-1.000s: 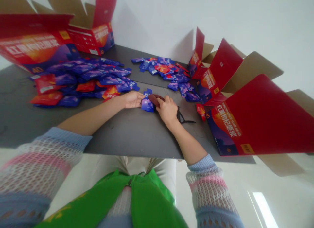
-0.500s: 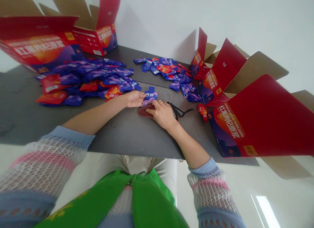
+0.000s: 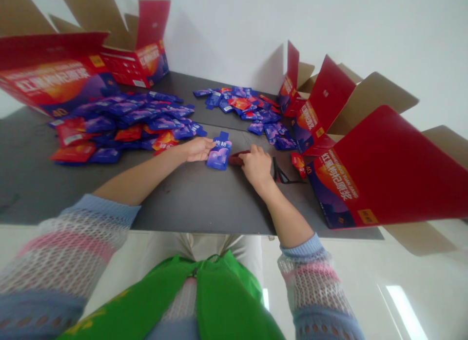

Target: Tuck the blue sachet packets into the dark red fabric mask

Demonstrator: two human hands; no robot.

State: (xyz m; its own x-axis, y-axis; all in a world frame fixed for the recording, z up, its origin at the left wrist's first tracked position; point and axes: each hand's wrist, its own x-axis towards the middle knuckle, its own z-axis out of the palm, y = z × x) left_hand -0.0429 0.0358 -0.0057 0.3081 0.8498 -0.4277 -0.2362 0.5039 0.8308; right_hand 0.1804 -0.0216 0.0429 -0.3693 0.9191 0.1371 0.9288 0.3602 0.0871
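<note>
Between the thumb and fingers of my left hand (image 3: 200, 150) is a blue-purple sachet (image 3: 219, 153), its printed face turned up over the table. My right hand (image 3: 257, 167) is closed on a dark red cloth (image 3: 236, 159), mostly covered by the fingers. Black straps (image 3: 283, 175) lie at the right of that hand. Beyond my left forearm spreads a heap of blue and red sachets (image 3: 135, 113). A smaller pile of sachets (image 3: 244, 106) lies farther back, in the middle.
Two open red cartons (image 3: 78, 81) (image 3: 141, 67) stand at the back left. Along the right side of the grey table (image 3: 204, 203) are several open red cartons (image 3: 387, 179), their flaps spread outward. One red sachet (image 3: 299, 164) lies beside the nearest right carton.
My right hand has moved right with the red cloth, away from the sachet, and the straps shifted with it. The sachet, still in my left hand, now shows its whole front.
</note>
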